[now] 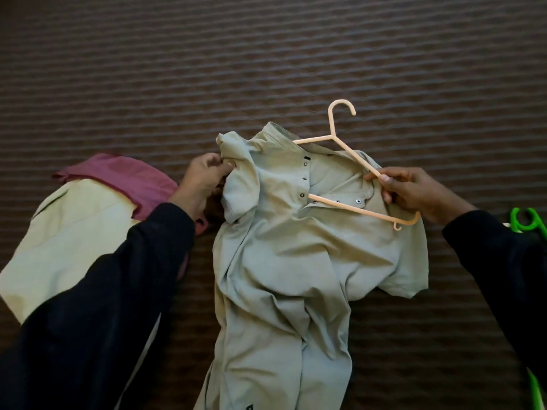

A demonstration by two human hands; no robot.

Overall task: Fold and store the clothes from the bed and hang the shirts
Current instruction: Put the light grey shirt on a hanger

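A pale grey-green polo shirt (284,261) lies crumpled on the dark striped bed cover (266,54), collar at the far end and placket unbuttoned. A peach plastic hanger (334,134) sits partly inside the neck opening, its hook pointing away from me. My right hand (411,190) grips the hanger's right arm, thumb and fingers curled round the bar. My left hand (204,179) pinches the shirt's left shoulder fabric next to the collar. Dark sleeves cover both forearms.
To the left lies a pale yellow-green garment (59,238) with a maroon garment (133,176) at its far edge, partly under my left arm. A bright green hanger (525,221) shows at the right edge, with another green piece (537,392) lower right.
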